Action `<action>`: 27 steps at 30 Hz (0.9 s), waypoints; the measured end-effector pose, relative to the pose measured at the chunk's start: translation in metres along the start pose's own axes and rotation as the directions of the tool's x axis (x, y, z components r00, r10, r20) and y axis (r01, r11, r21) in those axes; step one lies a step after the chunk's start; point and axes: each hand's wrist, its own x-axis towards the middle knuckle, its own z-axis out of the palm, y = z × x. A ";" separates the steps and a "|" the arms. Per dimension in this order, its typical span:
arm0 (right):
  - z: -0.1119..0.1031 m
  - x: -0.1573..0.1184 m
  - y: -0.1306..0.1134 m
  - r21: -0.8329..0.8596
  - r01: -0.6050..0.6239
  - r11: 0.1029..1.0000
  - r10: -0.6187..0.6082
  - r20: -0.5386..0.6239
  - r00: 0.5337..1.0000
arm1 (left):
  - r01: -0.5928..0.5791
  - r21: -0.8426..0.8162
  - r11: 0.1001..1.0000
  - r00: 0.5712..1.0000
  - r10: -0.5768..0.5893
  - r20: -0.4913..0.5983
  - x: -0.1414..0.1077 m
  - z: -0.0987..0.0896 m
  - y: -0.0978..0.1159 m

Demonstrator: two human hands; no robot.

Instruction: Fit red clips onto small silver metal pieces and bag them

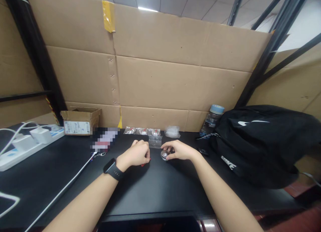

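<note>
My right hand [178, 150] curls its thumb and fingers around a round, shiny silver metal disc [165, 154] on the black tabletop. To its left, my left hand [137, 153] is closed, palm down, with a black smartwatch [113, 169] on the wrist. A small red piece [144, 164] pokes out under its fingers; the rest is hidden, so its kind does not show. Just beyond the hands lies a flat clear plastic bag [155, 141]. Behind that, three round silver items with red marks sit in clear bags [143, 131] in a row.
Crumpled clear plastic [172, 131] lies by the cardboard back wall [155, 81]. At right stand a water bottle [211, 121] and a black backpack [260, 141]. On the left are a small cardboard box [80, 122], a blurred-out phone-like item [104, 140] on a white cable, and a power strip [32, 148].
</note>
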 end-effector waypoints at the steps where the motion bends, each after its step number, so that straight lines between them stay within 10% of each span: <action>1: 0.000 0.000 0.000 0.005 -0.004 1.000 0.004 -0.002 1.000 | -0.011 0.002 1.000 1.000 0.011 -0.015 0.000 0.001 0.000; 15: 0.012 0.013 -0.009 0.266 0.152 0.952 -0.016 -0.454 0.891 | 0.008 -0.197 0.980 0.935 -0.077 -0.345 0.009 -0.014 0.000; 27: 0.040 0.027 -0.037 0.420 0.285 0.862 0.036 -0.611 0.791 | 0.047 -0.288 0.957 0.885 -0.173 -0.433 0.013 -0.012 0.004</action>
